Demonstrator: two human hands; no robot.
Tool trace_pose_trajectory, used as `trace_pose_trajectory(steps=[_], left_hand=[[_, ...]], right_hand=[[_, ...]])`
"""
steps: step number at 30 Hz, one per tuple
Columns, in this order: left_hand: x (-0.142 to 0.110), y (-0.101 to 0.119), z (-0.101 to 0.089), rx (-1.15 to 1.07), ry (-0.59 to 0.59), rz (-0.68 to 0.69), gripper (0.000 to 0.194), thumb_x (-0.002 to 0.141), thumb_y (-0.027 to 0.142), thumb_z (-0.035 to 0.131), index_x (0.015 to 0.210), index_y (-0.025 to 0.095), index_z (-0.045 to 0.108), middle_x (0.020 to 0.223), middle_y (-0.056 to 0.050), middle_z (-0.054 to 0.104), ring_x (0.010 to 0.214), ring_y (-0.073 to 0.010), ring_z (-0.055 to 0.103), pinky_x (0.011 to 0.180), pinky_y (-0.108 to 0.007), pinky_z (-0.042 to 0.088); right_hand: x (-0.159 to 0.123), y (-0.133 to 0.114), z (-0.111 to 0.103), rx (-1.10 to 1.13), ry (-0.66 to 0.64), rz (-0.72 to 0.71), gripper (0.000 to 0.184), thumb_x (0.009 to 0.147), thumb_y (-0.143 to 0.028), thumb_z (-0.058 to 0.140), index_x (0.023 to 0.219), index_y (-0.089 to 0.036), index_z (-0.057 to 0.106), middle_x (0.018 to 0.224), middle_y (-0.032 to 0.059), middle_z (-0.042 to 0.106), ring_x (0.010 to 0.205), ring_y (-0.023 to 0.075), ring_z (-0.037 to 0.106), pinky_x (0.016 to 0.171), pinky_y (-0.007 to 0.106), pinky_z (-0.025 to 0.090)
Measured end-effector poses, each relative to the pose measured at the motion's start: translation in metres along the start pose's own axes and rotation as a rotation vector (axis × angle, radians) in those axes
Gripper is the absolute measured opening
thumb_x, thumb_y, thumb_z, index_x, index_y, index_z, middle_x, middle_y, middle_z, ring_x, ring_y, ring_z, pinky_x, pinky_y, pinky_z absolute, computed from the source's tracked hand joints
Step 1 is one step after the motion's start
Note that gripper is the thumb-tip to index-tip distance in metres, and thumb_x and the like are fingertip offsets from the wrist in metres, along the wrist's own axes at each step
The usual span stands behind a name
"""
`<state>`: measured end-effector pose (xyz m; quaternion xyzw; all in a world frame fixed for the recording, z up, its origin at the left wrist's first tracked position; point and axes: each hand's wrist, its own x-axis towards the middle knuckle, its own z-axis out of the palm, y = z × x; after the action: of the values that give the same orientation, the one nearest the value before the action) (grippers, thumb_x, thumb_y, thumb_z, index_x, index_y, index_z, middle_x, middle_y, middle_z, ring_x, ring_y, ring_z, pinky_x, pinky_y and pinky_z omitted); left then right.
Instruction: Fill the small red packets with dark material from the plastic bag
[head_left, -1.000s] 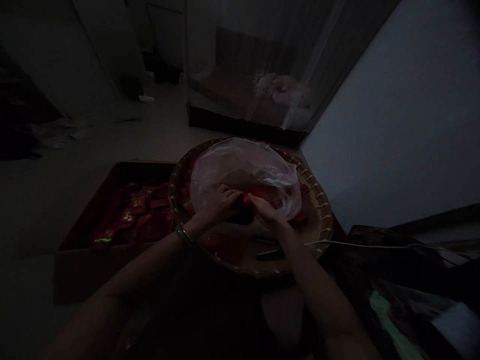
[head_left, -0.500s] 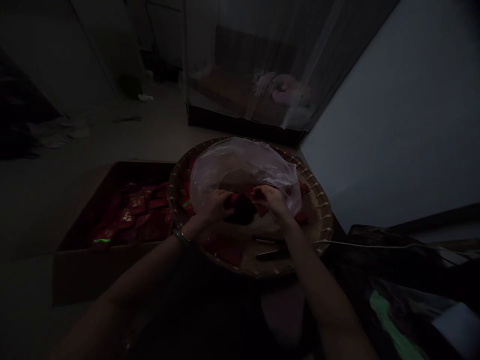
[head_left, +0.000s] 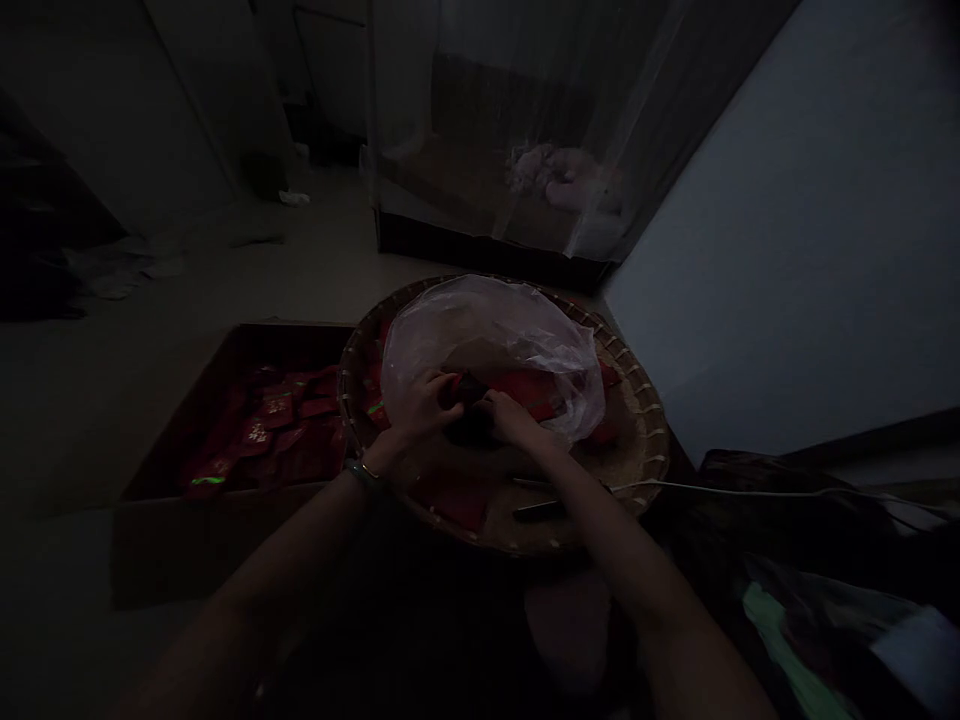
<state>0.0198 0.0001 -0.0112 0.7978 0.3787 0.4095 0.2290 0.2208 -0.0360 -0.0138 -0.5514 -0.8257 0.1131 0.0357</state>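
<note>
The scene is very dim. My left hand (head_left: 426,410) is closed round a small red pouch (head_left: 454,384), its thumb and fingers on the left side. My right hand (head_left: 513,416) has its fingertips pinched together at a dark part by the pouch's right side; what exactly they grip is partly hidden. Under and behind both hands a clear plastic bag (head_left: 480,310) lies spread in a round woven bamboo tray (head_left: 651,420). More red pieces (head_left: 534,388) lie on the bag just beyond my right hand.
An open cardboard box (head_left: 225,535) of red packets with gold lettering stands left of the tray. A dark-bladed tool (head_left: 537,511) and a red piece (head_left: 457,505) lie at the tray's near edge. A white cord (head_left: 750,491) runs right; a netted bed (head_left: 487,230) stands behind.
My right hand has moved left, from beside the red pieces to the pouch at my left hand. Its fingers have closed, and the red pieces behind it now show more.
</note>
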Motion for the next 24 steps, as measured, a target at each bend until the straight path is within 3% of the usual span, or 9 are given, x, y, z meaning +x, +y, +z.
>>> trace_pose_trajectory(steps=[5, 10, 15, 17, 24], left_hand=[[0.000, 0.000, 0.001, 0.022, 0.002, 0.011, 0.043, 0.069, 0.025, 0.066, 0.110, 0.014, 0.063, 0.104, -0.009, 0.061, 0.094, -0.0203, 0.059, 0.081, -0.032, 0.050], [-0.001, 0.000, 0.001, 0.031, -0.033, 0.026, 0.043, 0.069, 0.025, 0.066, 0.111, 0.015, 0.063, 0.102, -0.009, 0.060, 0.092, -0.0202, 0.059, 0.080, -0.032, 0.050], [-0.001, -0.001, 0.002, 0.032, -0.035, 0.018, 0.043, 0.069, 0.026, 0.066, 0.110, 0.014, 0.063, 0.101, -0.009, 0.060, 0.090, -0.0200, 0.059, 0.077, -0.031, 0.050], [-0.001, -0.001, 0.002, 0.041, -0.037, 0.025, 0.043, 0.068, 0.025, 0.066, 0.110, 0.015, 0.064, 0.101, -0.009, 0.060, 0.090, -0.0201, 0.059, 0.077, -0.031, 0.050], [-0.002, -0.001, 0.002, 0.060, -0.061, 0.013, 0.043, 0.068, 0.025, 0.067, 0.110, 0.016, 0.064, 0.100, -0.008, 0.060, 0.088, -0.0192, 0.058, 0.077, -0.031, 0.049]], right_hand=[[-0.002, -0.001, 0.000, 0.024, 0.020, 0.015, 0.054, 0.069, -0.012, 0.070, 0.121, -0.020, 0.059, 0.113, 0.0085, 0.054, 0.098, 0.0186, 0.055, 0.088, 0.032, 0.044], [0.001, 0.004, -0.001, 0.121, 0.052, 0.014, 0.033, 0.072, -0.006, 0.063, 0.103, -0.017, 0.067, 0.098, 0.0074, 0.062, 0.089, 0.0177, 0.059, 0.080, 0.028, 0.046], [0.002, 0.011, 0.003, 0.200, 0.068, 0.014, 0.047, 0.065, -0.005, 0.070, 0.110, -0.017, 0.064, 0.105, 0.0085, 0.064, 0.094, 0.0189, 0.061, 0.083, 0.030, 0.046], [0.002, 0.011, 0.005, 0.232, 0.064, 0.014, 0.041, 0.066, -0.004, 0.067, 0.105, -0.017, 0.067, 0.103, 0.0083, 0.067, 0.093, 0.0188, 0.063, 0.083, 0.030, 0.047], [-0.001, 0.017, -0.008, 0.430, 0.200, 0.120, 0.033, 0.068, -0.008, 0.064, 0.098, -0.019, 0.071, 0.096, 0.0057, 0.073, 0.088, 0.0204, 0.067, 0.082, 0.032, 0.050]])
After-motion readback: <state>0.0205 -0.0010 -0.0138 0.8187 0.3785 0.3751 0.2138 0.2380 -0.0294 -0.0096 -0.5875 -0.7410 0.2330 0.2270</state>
